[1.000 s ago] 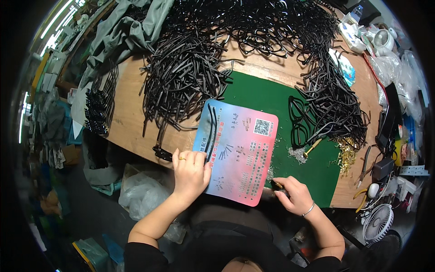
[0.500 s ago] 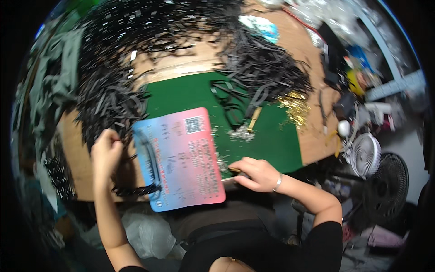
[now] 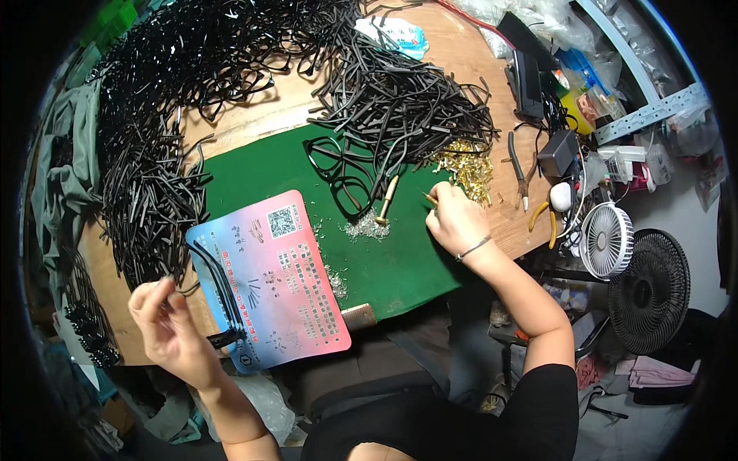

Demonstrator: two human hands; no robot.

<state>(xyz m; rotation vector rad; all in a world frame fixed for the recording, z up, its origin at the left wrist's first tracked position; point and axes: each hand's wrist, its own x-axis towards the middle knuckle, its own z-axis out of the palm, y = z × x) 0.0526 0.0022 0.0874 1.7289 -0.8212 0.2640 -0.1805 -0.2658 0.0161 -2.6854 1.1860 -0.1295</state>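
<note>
My left hand [image 3: 171,330] is raised over the table's front left edge, loosely curled with fingers apart and nothing visible in it. Beside it lies a blue-and-pink printed card [image 3: 300,261], with several black glasses temples [image 3: 219,288] along its left side. My right hand [image 3: 459,223] is closed in a pinch on a thin brass-coloured tool [image 3: 432,199], above the right part of the green mat [image 3: 407,273]. Left of that hand, a small brass hammer [image 3: 389,201] stands by a heap of tiny silver pins [image 3: 367,226]. Black glasses frames [image 3: 342,173] lie beyond the pins.
Black temples [image 3: 407,107] are piled at the back, and more temples [image 3: 142,192] at the left. Small gold hinge-like pieces [image 3: 469,173] lie at the mat's far right corner. Pliers [image 3: 520,173] rest near the table's right edge, with a white fan [image 3: 606,240] beyond.
My right hand has moved away and to the right, from the mat's front edge toward the gold pieces. My left hand has come nearer and turned, its fingers looser. The whole view has shifted.
</note>
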